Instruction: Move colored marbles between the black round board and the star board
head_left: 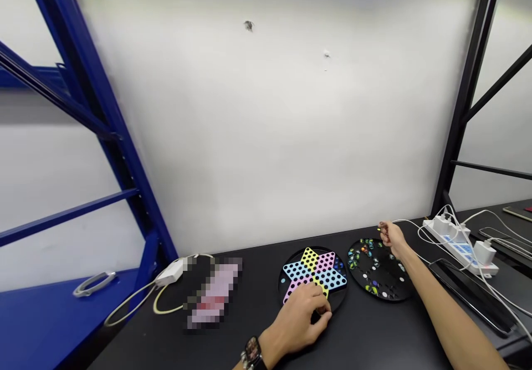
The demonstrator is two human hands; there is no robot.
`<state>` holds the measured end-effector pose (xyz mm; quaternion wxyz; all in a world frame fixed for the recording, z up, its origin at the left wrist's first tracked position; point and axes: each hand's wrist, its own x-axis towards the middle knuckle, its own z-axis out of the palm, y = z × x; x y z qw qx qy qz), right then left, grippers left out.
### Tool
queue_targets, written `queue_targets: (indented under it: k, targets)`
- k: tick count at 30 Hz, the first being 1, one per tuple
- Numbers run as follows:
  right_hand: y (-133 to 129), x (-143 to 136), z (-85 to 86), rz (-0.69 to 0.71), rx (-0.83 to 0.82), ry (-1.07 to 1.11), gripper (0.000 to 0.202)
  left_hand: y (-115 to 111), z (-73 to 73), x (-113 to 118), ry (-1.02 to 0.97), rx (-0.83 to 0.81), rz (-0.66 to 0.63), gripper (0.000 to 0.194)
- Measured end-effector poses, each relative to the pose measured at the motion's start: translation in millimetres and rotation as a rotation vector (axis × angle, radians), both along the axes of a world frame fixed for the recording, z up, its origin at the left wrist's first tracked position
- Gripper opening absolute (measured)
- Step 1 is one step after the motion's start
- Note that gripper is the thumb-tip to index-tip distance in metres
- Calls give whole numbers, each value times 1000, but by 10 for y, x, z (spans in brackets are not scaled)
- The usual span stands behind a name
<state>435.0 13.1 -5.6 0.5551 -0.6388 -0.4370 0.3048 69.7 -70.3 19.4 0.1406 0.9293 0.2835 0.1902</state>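
A round black Chinese checkers board (312, 268) with a pastel star full of holes lies on the black table. My left hand (301, 313) is at its near rim, fingers curled and thumb close to the fingertips, covering the star's lower tip. It appears to grip the rim. To the right is a round black tray (389, 284) with several glass marbles (371, 290) scattered in it. Above that tray's far edge, my right hand (390, 236) is closed in a pinch; a small yellow marble (378, 229) shows at the fingertips. Some blue marbles (338, 263) sit beside the star.
A white power strip (461, 248) with chargers and loose cables lies at the right, beside a dark phone-like slab (471, 298). At left are a white adapter (170, 273) and a blurred pinkish packet (218, 289). A blue metal frame (124, 154) and a white wall enclose the table.
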Motion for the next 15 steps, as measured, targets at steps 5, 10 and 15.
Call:
queue_targets:
  k: [5,10,15]
  targets:
    - [10,-16,-23,44,42,194,27,9,-17,-4,-7,-6,-2,7]
    - [-9,-147,-142,44,-29,-294,36,12,-22,-9,-8,-12,-2,7]
    - [-58,-289,-131,136,-234,-841,28,11,-25,-8,-13,-3,-4,7]
